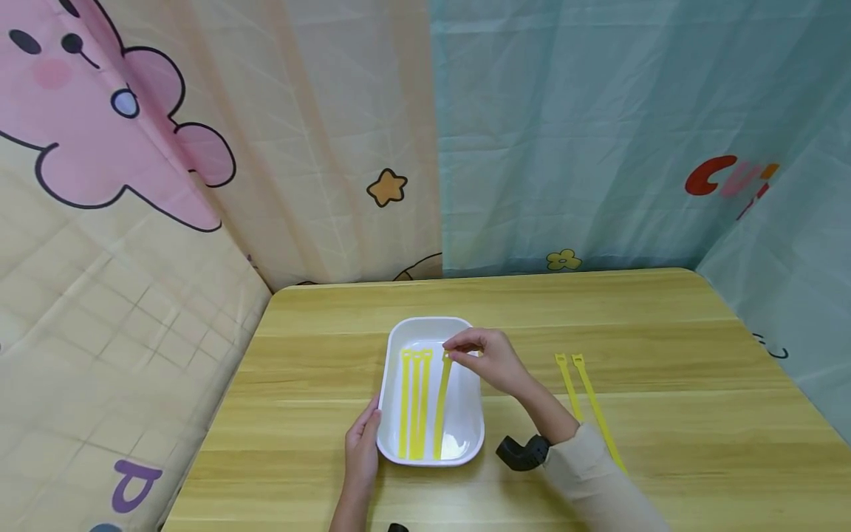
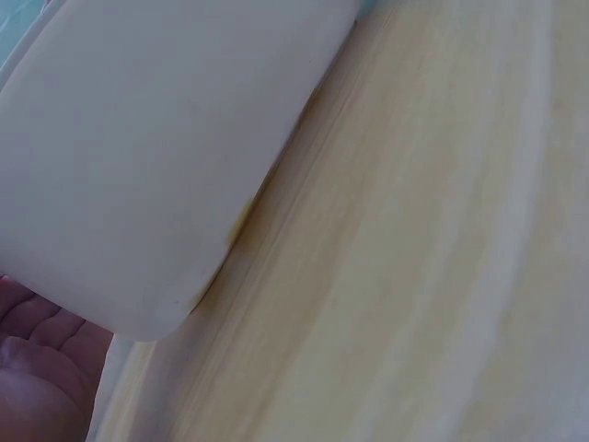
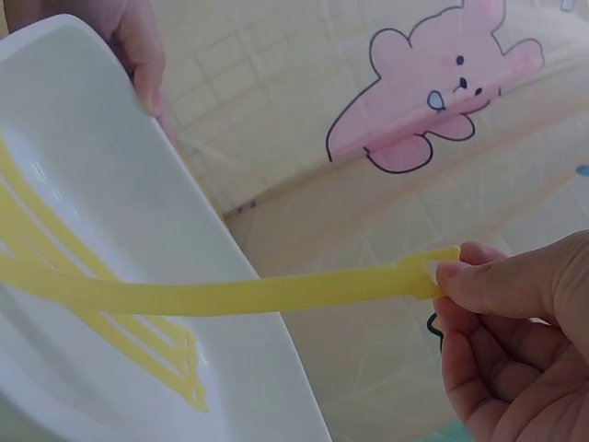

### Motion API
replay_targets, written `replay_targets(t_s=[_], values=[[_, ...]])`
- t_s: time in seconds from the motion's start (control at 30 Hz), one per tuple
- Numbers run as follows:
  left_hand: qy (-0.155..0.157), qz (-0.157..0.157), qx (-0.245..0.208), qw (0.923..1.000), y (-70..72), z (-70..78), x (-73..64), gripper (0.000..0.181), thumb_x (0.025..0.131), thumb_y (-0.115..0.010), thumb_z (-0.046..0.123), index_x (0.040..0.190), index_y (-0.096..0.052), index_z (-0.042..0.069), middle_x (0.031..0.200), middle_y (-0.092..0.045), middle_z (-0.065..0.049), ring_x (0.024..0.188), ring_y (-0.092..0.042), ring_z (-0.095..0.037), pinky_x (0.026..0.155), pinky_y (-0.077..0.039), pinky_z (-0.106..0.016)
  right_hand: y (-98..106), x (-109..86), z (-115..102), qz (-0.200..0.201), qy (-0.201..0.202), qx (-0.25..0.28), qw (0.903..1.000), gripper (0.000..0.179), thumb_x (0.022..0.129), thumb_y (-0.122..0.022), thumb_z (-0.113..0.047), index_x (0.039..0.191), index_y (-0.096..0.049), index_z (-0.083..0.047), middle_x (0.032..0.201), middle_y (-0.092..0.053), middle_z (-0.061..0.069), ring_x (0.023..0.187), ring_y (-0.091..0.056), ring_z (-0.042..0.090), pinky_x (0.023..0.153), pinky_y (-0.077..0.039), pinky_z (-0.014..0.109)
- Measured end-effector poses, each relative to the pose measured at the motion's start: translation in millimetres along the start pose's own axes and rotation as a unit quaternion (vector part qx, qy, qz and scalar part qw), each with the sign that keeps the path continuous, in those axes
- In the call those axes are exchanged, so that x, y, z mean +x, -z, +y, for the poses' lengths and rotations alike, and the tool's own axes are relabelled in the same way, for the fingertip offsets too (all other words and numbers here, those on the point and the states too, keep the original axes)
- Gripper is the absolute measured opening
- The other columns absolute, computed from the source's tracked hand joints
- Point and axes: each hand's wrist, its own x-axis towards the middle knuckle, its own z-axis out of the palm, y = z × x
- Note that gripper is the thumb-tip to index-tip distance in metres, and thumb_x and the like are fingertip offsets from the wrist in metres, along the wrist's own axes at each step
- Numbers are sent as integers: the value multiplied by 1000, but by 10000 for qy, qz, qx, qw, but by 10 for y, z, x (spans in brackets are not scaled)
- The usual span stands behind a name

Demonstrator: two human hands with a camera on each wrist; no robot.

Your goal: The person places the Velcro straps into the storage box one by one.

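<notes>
A white tray (image 1: pixel 467 425) sits on the table, and my left hand (image 1: pixel 362 447) grips its left rim near the front corner. The left wrist view shows the tray's outer wall (image 2: pixel 166 157) with part of that hand's palm (image 2: pixel 41 387) beside it. Between thumb and fingertips my right hand (image 1: pixel 497 363) pinches the slotted head of a yellow cable tie (image 1: pixel 441 414). That tie's head is raised above the tray and its strap slopes down into it, as the right wrist view shows. Several yellow cable ties (image 1: pixel 404 414) lie side by side along the tray's left half.
Two more yellow cable ties (image 1: pixel 592 395) lie on the wooden table (image 1: pixel 319 347) to the right, partly behind the right forearm. A black wrist camera (image 1: pixel 523 453) sticks out from the right wrist. Printed curtains (image 1: pixel 319 148) stand behind and beside the table.
</notes>
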Motion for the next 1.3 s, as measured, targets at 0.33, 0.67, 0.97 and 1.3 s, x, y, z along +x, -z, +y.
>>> replay_targets(t_s=[0.33, 0.67, 0.97, 1.3], values=[[-27, -48, -26, 10000, 4, -7, -1, 35, 97, -40, 4, 128, -45, -9, 135, -44, -15, 126, -36, -20, 96, -36, -17, -48, 96, 134, -94, -198, -106, 9997, 14, 81, -67, -2, 94, -69, 5, 88, -68, 9, 79, -63, 19, 72, -55, 27], [-51, -35, -21, 10000, 5, -6, -9, 35, 96, -40, 4, 128, -45, -9, 135, -44, -16, 126, -37, -20, 96, -37, -17, -82, 215, 196, -218, -809, 145, 9964, 17, 81, -67, -1, 96, -68, 6, 88, -67, 10, 76, -62, 18, 69, -55, 25], [-6, -77, 5, 10000, -4, 6, -17, 35, 96, -39, 5, 129, -45, -8, 136, -43, -16, 127, -36, -22, 96, -37, -17, -78, 301, 234, -151, -984, 326, 9945, 17, 82, -66, 0, 97, -67, 9, 88, -67, 13, 77, -63, 21, 68, -55, 27], [22, -89, -9, 10000, 6, 6, -22, 36, 96, -39, 4, 129, -43, -9, 136, -42, -16, 127, -35, -23, 96, -37, -17, -115, 368, 311, -74, -1372, 296, 9901, 17, 80, -66, 3, 96, -67, 8, 87, -67, 11, 75, -62, 19, 68, -55, 27]])
